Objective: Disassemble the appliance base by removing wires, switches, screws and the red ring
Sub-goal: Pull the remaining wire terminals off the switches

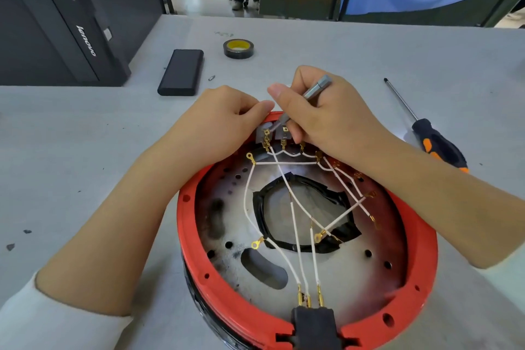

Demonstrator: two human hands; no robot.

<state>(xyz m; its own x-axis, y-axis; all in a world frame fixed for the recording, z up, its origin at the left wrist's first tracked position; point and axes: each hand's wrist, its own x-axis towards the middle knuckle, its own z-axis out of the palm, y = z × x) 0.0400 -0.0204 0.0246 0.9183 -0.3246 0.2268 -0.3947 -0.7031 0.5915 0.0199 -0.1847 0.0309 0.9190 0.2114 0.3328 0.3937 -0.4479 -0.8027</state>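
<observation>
Hands at the far rim of the base (pixel 306 236)
White wires (pixel 295 224) cross below both hands; left hand (pixel 218 125) curls on the red ring (pixel 187 224), right hand (pixel 324 113) grips tweezers (pixel 315 89) at the switches (pixel 272 133); screwdriver (pixel 431 139) lies right of it

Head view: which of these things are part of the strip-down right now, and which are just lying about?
In the job:
- appliance base with red ring
- white wires
- switches at the far rim
- metal tweezers in the right hand
- left hand steadying the rim
- screwdriver, likely for the screws

Lying about:
- tape roll
- black box
- computer case
</observation>
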